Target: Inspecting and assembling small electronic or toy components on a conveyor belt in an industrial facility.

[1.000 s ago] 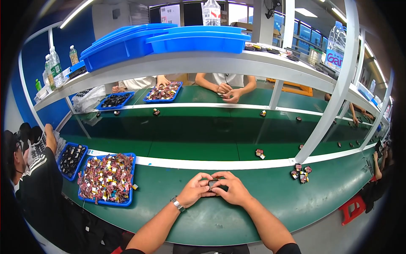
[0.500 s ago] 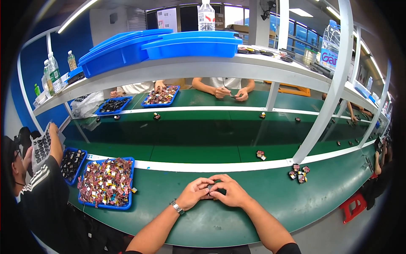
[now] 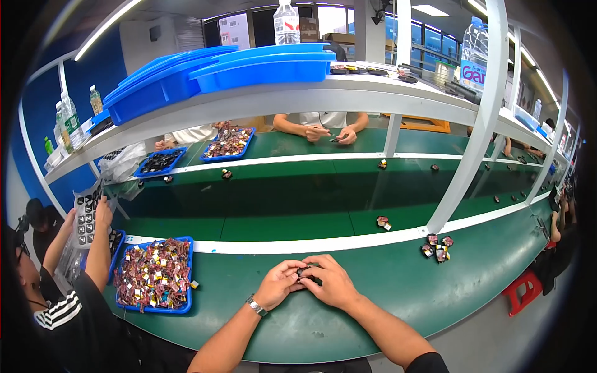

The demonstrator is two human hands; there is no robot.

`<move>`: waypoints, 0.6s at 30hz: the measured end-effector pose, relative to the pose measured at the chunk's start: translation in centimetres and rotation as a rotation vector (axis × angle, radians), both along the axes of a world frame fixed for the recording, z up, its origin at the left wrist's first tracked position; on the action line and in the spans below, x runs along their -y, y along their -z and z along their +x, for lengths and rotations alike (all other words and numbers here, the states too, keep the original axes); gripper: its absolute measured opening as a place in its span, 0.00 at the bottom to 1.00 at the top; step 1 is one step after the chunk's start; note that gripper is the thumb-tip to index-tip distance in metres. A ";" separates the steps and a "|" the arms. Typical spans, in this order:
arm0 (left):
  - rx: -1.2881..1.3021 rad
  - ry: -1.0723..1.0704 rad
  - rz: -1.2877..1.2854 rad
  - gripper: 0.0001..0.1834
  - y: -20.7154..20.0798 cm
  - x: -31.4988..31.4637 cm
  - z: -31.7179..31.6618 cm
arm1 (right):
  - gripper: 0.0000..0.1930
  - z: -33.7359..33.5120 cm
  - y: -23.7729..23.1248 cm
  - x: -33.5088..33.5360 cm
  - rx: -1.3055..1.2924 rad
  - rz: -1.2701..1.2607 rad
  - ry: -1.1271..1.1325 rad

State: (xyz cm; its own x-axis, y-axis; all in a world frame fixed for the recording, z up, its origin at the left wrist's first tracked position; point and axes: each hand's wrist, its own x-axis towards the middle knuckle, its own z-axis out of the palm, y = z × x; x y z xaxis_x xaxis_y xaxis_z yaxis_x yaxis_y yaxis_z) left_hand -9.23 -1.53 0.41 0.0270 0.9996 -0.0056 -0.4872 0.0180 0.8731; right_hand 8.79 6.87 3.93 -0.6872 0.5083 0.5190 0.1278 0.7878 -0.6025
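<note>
Over the near strip of green worktop [image 3: 367, 298], both my hands meet around a small dark part [image 3: 302, 273]. My left hand [image 3: 277, 287], with a metal watch on its wrist, pinches the part from the left. My right hand [image 3: 331, 283] closes on it from the other side, fingertips together. Fingers cover most of the part, so its exact kind cannot be made out. To my left, a blue tray [image 3: 189, 267] is heaped with small reddish pieces [image 3: 152, 273] bearing white and yellow bits. Several small black-and-red assemblies [image 3: 440, 250] lie in a group to the right.
A white-framed shelf [image 3: 292, 96] crosses above the line, carrying blue trays [image 3: 261, 71] and bottles. At the left, a person holds a clear sheet of black parts [image 3: 86, 217]. Across the line, another person's hands [image 3: 329, 135] work. A slanted white post [image 3: 463, 168] stands at right.
The view has shifted slightly. The person at left has swung the clear sheet up and outward, now with both hands on it. My hands stay together on the dark part, turned a little.
</note>
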 end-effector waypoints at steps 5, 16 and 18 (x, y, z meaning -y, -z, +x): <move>-0.007 -0.024 -0.010 0.14 -0.1 0.3 0.1 | 0.08 -0.3 1.0 0.1 -0.031 -0.100 -0.002; -0.012 -0.029 0.006 0.15 -0.4 0.1 0.4 | 0.08 -0.3 1.3 -0.1 -0.063 -0.230 -0.029; -0.015 -0.080 0.029 0.14 -0.2 0.1 0.7 | 0.09 -0.4 1.0 0.0 -0.094 -0.247 -0.045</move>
State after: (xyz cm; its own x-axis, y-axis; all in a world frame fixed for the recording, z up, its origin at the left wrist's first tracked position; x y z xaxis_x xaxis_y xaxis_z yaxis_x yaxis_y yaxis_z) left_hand -8.53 -1.62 0.58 -0.0525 0.9983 0.0239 -0.4725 -0.0459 0.8801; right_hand 8.35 6.85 2.94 -0.6666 0.5973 0.4459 0.0297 0.6191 -0.7848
